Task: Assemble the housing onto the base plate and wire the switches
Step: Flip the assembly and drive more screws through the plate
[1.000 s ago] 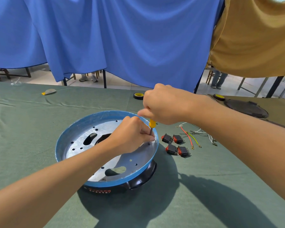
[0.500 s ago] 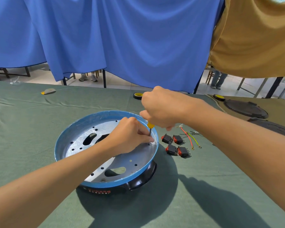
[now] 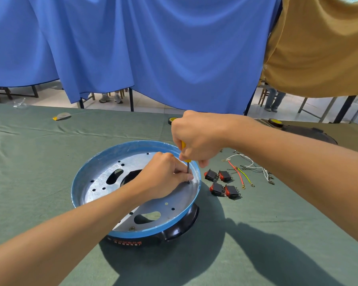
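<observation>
Screwdriver (image 3: 187, 168): yellow handle, shaft upright, tip on a screw (image 3: 189, 182) near the plate's right edge.
Right hand (image 3: 196, 137): I read its fingers as wrapped tight round the handle from above.
Left hand (image 3: 163, 176): fingers curled together, pinching the shaft just above the screw.
Base plate (image 3: 103, 182): silver, blue-rimmed, seated on the black housing (image 3: 180, 228) on the green-clothed table (image 3: 29, 162).
Switches (image 3: 221, 182): four red rockers, just right of the housing.
Wires (image 3: 242, 172): loose, beside the switches.

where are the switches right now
In the head view the four switches lie on the cloth right of the blue-rimmed plate, left of the loose wires.
</observation>
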`<state>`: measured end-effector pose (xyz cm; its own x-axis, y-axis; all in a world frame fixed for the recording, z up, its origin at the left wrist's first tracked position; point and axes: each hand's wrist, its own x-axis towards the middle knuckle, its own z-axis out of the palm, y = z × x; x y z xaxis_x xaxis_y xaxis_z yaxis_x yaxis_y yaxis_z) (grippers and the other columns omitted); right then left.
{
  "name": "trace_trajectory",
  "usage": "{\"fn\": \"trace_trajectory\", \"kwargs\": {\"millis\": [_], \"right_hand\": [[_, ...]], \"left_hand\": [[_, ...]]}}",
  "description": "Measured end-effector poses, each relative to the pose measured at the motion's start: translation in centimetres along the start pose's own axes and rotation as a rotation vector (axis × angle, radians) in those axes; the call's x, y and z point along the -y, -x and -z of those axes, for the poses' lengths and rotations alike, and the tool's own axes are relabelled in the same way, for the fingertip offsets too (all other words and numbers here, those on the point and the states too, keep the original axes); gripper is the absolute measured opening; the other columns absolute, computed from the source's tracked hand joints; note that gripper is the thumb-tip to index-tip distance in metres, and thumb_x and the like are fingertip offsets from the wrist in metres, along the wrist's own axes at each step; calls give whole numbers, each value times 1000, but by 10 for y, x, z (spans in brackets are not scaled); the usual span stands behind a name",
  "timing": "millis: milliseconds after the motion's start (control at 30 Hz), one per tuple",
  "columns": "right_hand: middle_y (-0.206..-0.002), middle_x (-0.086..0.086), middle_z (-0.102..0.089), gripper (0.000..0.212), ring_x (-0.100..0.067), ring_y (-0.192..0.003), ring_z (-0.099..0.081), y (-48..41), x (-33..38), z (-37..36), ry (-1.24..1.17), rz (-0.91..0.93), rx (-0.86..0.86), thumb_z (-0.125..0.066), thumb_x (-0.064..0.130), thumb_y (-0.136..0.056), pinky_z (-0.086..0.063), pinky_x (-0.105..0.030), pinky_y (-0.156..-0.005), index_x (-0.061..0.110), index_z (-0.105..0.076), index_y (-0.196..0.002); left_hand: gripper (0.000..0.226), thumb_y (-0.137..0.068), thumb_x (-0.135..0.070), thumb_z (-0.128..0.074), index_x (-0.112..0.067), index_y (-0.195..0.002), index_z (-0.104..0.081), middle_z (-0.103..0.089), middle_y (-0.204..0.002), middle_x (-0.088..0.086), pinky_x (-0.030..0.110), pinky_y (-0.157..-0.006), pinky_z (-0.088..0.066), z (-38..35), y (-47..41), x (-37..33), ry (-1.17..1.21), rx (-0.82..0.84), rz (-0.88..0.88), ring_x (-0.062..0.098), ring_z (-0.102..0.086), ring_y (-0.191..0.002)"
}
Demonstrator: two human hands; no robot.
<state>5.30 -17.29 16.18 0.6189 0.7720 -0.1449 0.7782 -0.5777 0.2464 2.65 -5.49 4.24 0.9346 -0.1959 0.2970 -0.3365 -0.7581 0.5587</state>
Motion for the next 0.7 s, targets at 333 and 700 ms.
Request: {"fn": "trace_trajectory", "kwargs": {"millis": [333, 700], "right_hand": [[-45, 1, -64, 21, -13, -47, -65, -3, 0, -2, -354, -325, 44, -45, 9, -85, -35, -10, -34, 13, -48, -65], [-61, 11, -55, 4, -4, -51, -50, 6, -4, 27, 187, 99, 94, -70, 33, -86, -33, -15, -36, 29, -70, -85]], "left_hand": [[14, -90, -19, -69, -14, -83, -80, -75, -81, 3, 40, -80, -46, -1, -1, -3, -13, -7, -50, 22, -64, -80], [13, -89, -21, -70, -16, -82, -80, -75, -79, 1, 41, -77, -47, -1, -1, 3, 23, 5, -53, 21, -64, -77]]}}
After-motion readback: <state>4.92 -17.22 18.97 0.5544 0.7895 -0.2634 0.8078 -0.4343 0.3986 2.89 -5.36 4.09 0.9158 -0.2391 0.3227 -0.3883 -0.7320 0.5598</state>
